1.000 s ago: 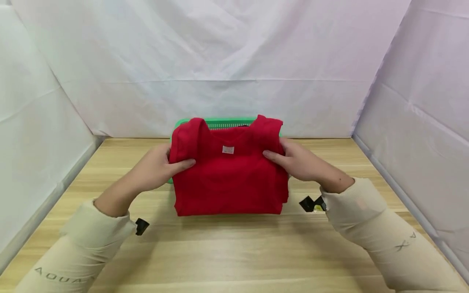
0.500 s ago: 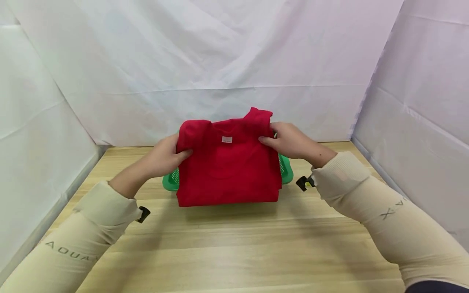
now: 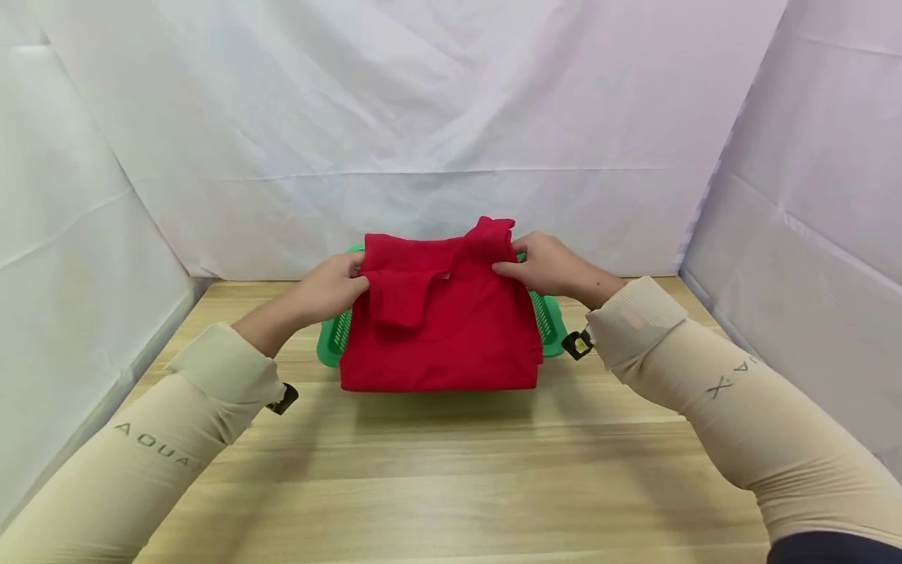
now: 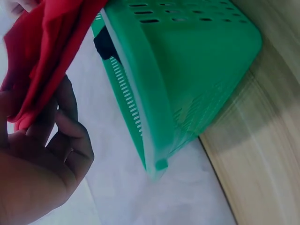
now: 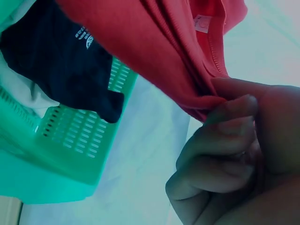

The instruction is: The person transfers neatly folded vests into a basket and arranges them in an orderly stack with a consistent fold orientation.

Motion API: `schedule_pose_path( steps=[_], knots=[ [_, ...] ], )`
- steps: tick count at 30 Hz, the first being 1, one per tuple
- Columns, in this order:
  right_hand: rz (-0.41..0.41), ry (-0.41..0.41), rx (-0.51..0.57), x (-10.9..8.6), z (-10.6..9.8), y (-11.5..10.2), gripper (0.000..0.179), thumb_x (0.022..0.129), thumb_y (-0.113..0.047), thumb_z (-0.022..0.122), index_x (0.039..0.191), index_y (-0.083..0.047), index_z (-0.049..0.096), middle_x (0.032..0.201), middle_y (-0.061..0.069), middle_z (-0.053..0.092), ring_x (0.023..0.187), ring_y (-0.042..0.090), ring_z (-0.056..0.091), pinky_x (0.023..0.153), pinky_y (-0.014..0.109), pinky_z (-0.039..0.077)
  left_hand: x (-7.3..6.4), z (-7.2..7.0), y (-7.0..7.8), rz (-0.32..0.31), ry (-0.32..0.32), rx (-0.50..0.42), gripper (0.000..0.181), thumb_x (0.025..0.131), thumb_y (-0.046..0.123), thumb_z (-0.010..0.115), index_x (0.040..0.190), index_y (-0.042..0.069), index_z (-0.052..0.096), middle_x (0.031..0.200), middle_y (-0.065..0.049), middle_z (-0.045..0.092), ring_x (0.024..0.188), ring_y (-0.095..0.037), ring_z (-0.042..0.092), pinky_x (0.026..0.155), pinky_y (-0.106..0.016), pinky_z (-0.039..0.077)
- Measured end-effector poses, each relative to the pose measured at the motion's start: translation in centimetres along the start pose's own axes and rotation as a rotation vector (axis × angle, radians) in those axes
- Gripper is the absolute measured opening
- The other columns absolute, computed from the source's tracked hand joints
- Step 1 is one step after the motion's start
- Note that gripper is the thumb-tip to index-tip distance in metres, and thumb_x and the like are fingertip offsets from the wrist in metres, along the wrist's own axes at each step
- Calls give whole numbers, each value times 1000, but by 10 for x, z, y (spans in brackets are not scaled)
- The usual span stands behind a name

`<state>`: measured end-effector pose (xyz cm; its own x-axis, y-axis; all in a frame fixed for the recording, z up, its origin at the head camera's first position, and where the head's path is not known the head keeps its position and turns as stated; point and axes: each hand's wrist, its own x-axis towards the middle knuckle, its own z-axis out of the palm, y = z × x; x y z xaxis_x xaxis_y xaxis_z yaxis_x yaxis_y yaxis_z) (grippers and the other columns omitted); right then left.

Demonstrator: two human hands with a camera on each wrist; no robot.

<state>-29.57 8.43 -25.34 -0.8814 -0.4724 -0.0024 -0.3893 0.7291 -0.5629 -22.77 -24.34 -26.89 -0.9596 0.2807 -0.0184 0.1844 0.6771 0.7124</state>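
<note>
A folded red shirt [image 3: 465,329] hangs between both hands, over and in front of the green plastic basket [image 3: 550,325]. My left hand [image 3: 327,290] pinches its left upper part, where a flap of cloth has flopped down over the front. At the other upper corner my right hand [image 3: 546,266] pinches the shirt between thumb and fingers. In the right wrist view the white neck label [image 5: 202,23] shows inside the collar. Inside the basket lie a black garment [image 5: 61,61] with white print and a white garment [image 5: 23,86]. The shirt hides most of the basket in the head view.
The basket stands at the back of a wooden table [image 3: 451,470]. White cloth walls [image 3: 451,102] enclose the table at the back and both sides.
Both hands have lifted the shirt slightly and moved it away from me over the basket. The left hand has shifted inward, and the shirt's left upper part has folded down, covering most of the label.
</note>
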Motion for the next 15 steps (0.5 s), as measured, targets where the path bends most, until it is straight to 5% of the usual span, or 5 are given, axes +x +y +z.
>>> schedule_pose_path(
  steps=[5,11,15],
  knots=[
    [2,-29,35,-2,2,1,22,98,-30,64,97,-8,66,51,-1,40,44,13,36,51,27,42,6,1,3,-54,-28,-93,39,107,20,26,138,6,45,69,-3,40,58,-16,34,66,-34,41],
    [-30,-33,79,-6,4,0,20,98,-28,64,108,-10,67,50,2,42,43,14,36,50,29,42,9,3,7,-92,5,-173,41,110,35,25,119,4,50,99,-10,48,102,-24,48,88,-39,39],
    [-44,-16,97,-7,4,-4,22,98,-30,64,110,-11,67,51,2,43,43,15,38,50,30,43,10,2,9,-113,66,-256,42,109,35,26,96,4,52,84,-2,56,91,-20,55,86,-35,43]
  ],
)
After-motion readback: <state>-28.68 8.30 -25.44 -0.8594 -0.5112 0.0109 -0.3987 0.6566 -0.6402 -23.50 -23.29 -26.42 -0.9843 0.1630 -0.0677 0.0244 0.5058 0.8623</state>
